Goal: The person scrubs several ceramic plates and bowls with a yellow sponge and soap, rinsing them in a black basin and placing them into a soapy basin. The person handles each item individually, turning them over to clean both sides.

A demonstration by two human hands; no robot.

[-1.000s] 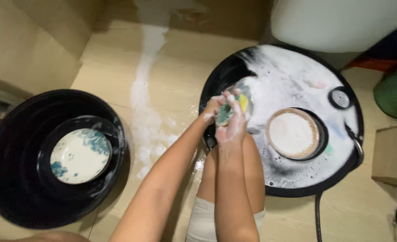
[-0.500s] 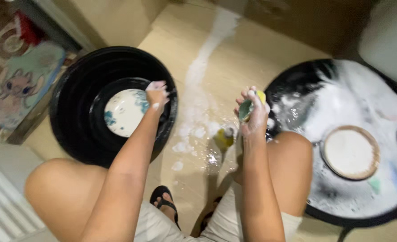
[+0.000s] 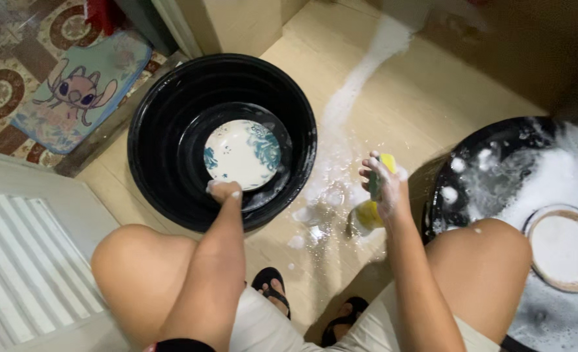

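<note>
I count two black basins, left basin (image 3: 171,117) holding one patterned plate (image 3: 242,154), my left hand (image 3: 225,191) gripping its near edge, my right hand (image 3: 383,186) clenched around one yellow-green sponge (image 3: 379,175) above the soapy floor (image 3: 341,117), right basin (image 3: 471,169) holding one foam-filled bowl (image 3: 564,248).

Left hand (image 3: 225,191) gripping the near rim of a round white plate with blue-green floral print (image 3: 242,154), lying inside a black round plastic basin (image 3: 165,130). Right hand (image 3: 385,189), soapy, clutching a yellow-green sponge (image 3: 375,179) above the foam-streaked beige tiled floor (image 3: 406,91).
</note>
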